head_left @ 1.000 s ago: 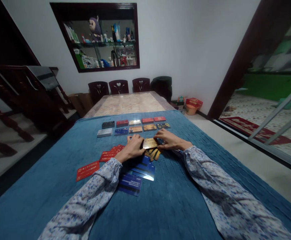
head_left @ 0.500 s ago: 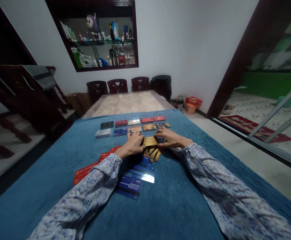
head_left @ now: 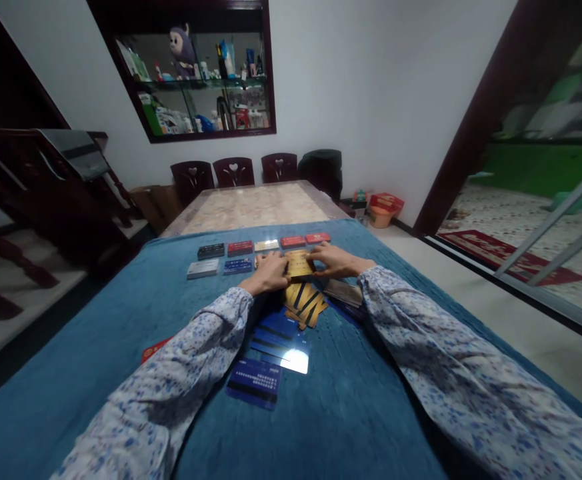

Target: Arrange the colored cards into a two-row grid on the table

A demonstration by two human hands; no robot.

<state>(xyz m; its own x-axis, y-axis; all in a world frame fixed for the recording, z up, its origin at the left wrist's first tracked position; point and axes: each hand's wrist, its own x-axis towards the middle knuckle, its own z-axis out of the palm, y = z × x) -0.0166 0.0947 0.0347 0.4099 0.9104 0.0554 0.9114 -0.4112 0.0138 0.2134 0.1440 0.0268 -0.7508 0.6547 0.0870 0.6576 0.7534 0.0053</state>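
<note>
Our left hand (head_left: 269, 272) and right hand (head_left: 335, 261) pinch a gold card (head_left: 299, 265) by its ends, seemingly to square it with rows (head_left: 239, 249) at twelve o'clock.

Beyond our fingers (head_left: 277, 263), three dark chairs (head_left: 233, 171) line a marble table (head_left: 251, 207). A wall cabinet (head_left: 211, 136) hangs above them, with a red-topped basket (head_left: 385, 202) far right and a staircase (head_left: 21, 175) far left.
</note>
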